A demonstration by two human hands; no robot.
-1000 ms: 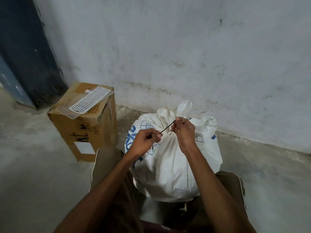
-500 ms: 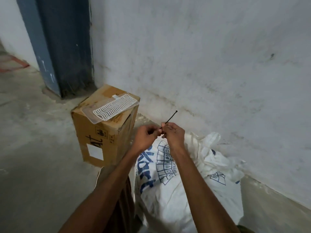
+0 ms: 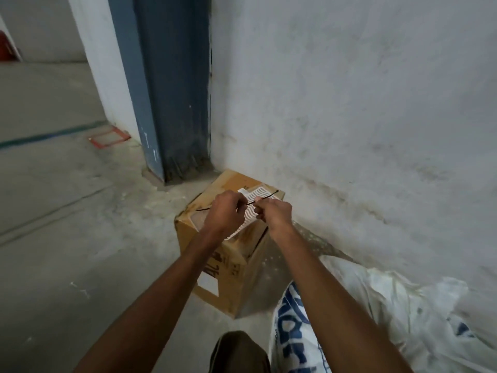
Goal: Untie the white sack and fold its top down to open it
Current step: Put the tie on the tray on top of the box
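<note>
The white sack (image 3: 398, 310) with blue print sits at the lower right on the floor, its top loose and crumpled, with no tie on it. Both my hands are raised over the cardboard box, away from the sack. My left hand (image 3: 224, 211) and my right hand (image 3: 275, 214) pinch a thin black tie (image 3: 265, 198) between them. One end of the tie sticks out up and right past my right hand, the other end trails left behind my left hand.
A brown cardboard box (image 3: 228, 267) stands on the concrete floor left of the sack, with a white wavy-patterned sheet (image 3: 254, 197) on top. A rough white wall (image 3: 349, 103) runs behind. A blue-grey door frame (image 3: 166, 90) rises at the back left. My knee (image 3: 239, 351) shows at the bottom.
The black tie has come off the sack's neck. Both hands carried it up and left, from the sack to above the cardboard box. The view swung left too.
</note>
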